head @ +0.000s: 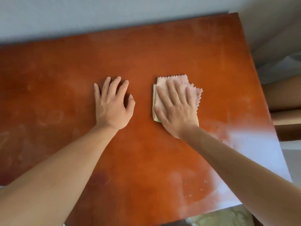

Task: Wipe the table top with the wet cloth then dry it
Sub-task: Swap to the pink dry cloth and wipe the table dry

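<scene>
On the table top, right of centre, your right hand presses the folded cloth with straight, spread fingers; just beside it, your left hand rests flat, holding nothing.

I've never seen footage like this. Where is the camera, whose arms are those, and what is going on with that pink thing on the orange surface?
There is no machine here: a person wears one wide-angle camera on the head, looking forward and down, so both arms reach in from the bottom of the picture. The surface is a reddish-orange wooden table top, dusty and smeared in places, with glare near its right edge. The left hand lies flat on the bare wood with fingers spread, holding nothing. The right hand presses with straight fingers on a folded pink cloth with zigzag edges, as one does when wiping. Whether the cloth is wet cannot be told from the picture.
</scene>
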